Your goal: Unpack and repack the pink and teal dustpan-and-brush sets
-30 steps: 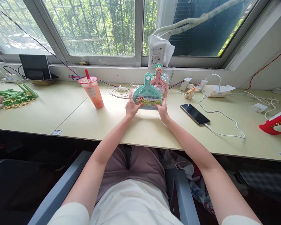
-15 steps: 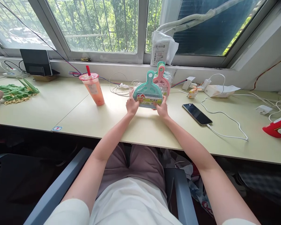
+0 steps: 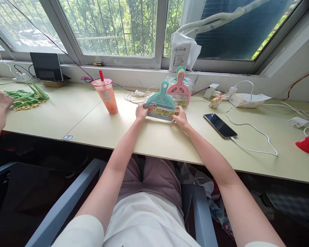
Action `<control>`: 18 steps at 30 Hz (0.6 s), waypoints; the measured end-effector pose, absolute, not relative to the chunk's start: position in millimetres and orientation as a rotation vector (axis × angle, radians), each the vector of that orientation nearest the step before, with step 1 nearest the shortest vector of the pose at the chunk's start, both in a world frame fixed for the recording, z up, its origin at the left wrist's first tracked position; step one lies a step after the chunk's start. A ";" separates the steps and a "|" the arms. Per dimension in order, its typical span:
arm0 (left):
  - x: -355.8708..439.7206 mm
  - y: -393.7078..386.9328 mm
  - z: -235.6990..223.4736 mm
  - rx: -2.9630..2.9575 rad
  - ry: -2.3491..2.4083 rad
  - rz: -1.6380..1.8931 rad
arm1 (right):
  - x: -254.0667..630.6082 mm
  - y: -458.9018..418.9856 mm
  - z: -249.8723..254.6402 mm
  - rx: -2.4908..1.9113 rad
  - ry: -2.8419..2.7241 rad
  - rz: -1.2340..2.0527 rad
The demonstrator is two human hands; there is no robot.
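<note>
My two hands hold a small teal dustpan-and-brush set (image 3: pixel 160 101) in clear wrapping between them, just above or on the desk, its handle pointing up. The fingers of my left hand (image 3: pixel 141 112) close on its left lower edge. On the opposite lower corner, my right hand (image 3: pixel 180 117) grips it with thumb and fingers. A printed label runs across the front of the set. Right behind it, a pink dustpan-and-brush set (image 3: pixel 179 88) stands upright with several green and pink ones stacked at its back, against the sill.
Left of my hands stands a drink cup (image 3: pixel 107 97) with a red straw. A black phone (image 3: pixel 220 125) on a white cable lies to the right. At far left, another person's hand (image 3: pixel 0 99) is by green stalks (image 3: pixel 28 97). A wrapped box (image 3: pixel 181 55) leans against the window.
The teal set has come slightly toward me and to the left, away from the pink one, which now shows more. My view has turned a little left. The other person's hand reaches further in.
</note>
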State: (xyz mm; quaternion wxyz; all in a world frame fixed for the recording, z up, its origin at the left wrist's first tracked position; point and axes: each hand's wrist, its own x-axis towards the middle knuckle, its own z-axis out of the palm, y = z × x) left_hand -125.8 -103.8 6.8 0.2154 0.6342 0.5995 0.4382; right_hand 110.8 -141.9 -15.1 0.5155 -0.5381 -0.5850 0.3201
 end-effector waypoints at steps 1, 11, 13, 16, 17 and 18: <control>-127.6 -102.3 5.7 1.761 1.669 1.215 | 108.7 -143.3 -14.9 -1.308 -1.420 0.765; -134.2 -99.1 2.3 1.802 1.811 1.110 | 99.6 -147.8 -20.2 -1.380 -1.487 0.752; -133.9 -100.2 3.7 1.815 1.844 1.093 | 101.1 -146.9 -21.5 -1.372 -1.511 0.764; -135.4 -100.5 5.1 1.832 1.899 1.082 | 101.5 -147.8 -21.1 -1.354 -1.559 0.827; -136.7 -100.0 5.1 1.846 1.922 1.079 | 101.0 -149.0 -20.1 -1.359 -1.575 0.843; -138.5 -99.2 5.1 1.862 1.945 1.077 | 100.4 -150.6 -18.7 -1.370 -1.594 0.849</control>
